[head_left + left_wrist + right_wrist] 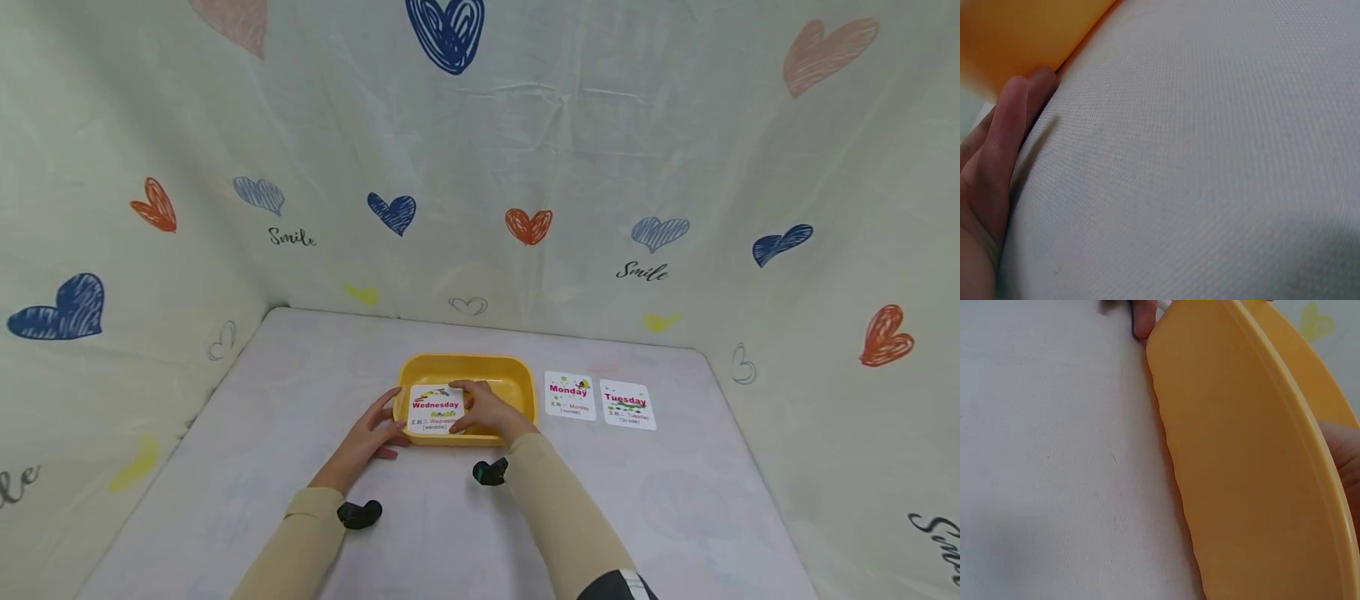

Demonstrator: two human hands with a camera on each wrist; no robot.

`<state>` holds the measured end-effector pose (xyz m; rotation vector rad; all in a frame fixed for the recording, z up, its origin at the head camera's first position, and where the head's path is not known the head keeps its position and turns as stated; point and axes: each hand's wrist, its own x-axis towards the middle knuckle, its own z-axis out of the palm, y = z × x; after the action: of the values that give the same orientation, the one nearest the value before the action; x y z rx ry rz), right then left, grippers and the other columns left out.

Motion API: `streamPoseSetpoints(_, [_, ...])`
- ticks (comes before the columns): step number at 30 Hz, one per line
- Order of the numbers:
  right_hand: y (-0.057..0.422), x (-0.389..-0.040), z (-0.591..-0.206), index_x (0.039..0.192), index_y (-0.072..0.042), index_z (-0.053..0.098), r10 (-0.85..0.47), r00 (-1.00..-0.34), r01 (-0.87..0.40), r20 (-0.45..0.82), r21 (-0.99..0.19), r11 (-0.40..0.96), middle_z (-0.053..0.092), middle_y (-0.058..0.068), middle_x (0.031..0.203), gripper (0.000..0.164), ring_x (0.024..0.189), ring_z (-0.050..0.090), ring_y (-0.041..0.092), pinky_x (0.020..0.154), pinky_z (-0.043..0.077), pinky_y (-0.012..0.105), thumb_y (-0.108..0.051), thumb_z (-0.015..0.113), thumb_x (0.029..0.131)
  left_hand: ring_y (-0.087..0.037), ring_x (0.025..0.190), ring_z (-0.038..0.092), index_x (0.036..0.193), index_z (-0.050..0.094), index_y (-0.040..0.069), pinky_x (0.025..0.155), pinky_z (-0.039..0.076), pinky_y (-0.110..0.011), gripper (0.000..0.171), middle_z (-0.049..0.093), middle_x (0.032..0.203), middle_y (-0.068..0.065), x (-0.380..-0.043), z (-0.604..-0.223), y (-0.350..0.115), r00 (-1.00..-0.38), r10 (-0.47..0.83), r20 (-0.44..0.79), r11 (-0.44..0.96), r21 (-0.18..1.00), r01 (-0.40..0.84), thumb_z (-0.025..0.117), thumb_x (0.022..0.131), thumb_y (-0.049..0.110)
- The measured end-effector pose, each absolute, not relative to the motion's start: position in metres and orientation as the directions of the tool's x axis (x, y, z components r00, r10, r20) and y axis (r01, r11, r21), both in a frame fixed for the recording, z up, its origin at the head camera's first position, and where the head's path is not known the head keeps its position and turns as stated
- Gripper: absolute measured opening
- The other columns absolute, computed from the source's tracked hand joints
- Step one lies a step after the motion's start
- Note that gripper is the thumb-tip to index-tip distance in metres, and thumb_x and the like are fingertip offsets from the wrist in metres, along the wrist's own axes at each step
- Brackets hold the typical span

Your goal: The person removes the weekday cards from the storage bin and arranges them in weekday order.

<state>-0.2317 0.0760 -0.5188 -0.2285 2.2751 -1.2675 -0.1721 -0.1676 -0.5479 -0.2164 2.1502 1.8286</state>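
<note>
Head view: the Wednesday card (pixel 426 412) was pinched at its right edge by the right hand (pixel 491 412), within the left part of the yellow tray (pixel 513 383). The tray's left end was touched by the left hand (pixel 363 437). The Monday card (pixel 570 396) and Tuesday card (pixel 627 405) were seen side by side on the table (pixel 645 492).

Left wrist view: fingers (pixel 1007 125) were set against the tray wall; clamping could not be confirmed.

Right wrist view: the right hand was partly hidden by the tray.
</note>
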Motion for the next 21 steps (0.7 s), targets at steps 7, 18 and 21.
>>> streamPoseSetpoints(7, [0.0718,-0.2343,-0.5166,0.143,-0.025,0.048,-0.346,-0.856,0.107,-0.384,-0.787,0.608,0.037,0.009,0.142,0.08,0.122,0.037,0.03,0.108,0.03,0.05,-0.017,0.087,0.073,-0.024,0.091,0.068,0.149,0.033,0.043,0.073,0.056,-0.036,0.068,0.044,0.144,-0.014,-0.1734,-0.5513,-0.1665,-0.935,0.061,-0.349,0.17,0.927,-0.335,0.068,0.091,0.035])
streamPoseSetpoints(18, [0.0696,-0.233,-0.517,0.146,-0.022,0.046,-0.327,-0.867,0.086,-0.376,-0.759,0.645,0.036,0.009,0.146,0.082,0.126,0.037,0.03,0.11,0.029,0.049,-0.013,0.086,0.074,-0.025,0.09,0.068,0.149,0.034,0.041,0.071,0.056,-0.035,0.067,0.044,0.143,-0.016,-0.1749,-0.5537,-0.1661,-0.937,0.057,-0.346,0.164,0.929,-0.333,0.068,0.091,0.033])
streamPoseSetpoints(21, [0.0684,-0.2333,-0.5169,0.146,-0.022,0.045,-0.323,-0.871,0.074,-0.371,-0.747,0.66,0.038,0.008,0.144,0.082,0.123,0.039,0.029,0.109,0.031,0.048,-0.013,0.085,0.075,-0.024,0.089,0.069,0.148,0.034,0.042,0.07,0.056,-0.035,0.067,0.045,0.142,-0.016,-0.1747,-0.5537,-0.1656,-0.936,0.046,-0.349,0.163,0.927,-0.338,0.068,0.091,0.033])
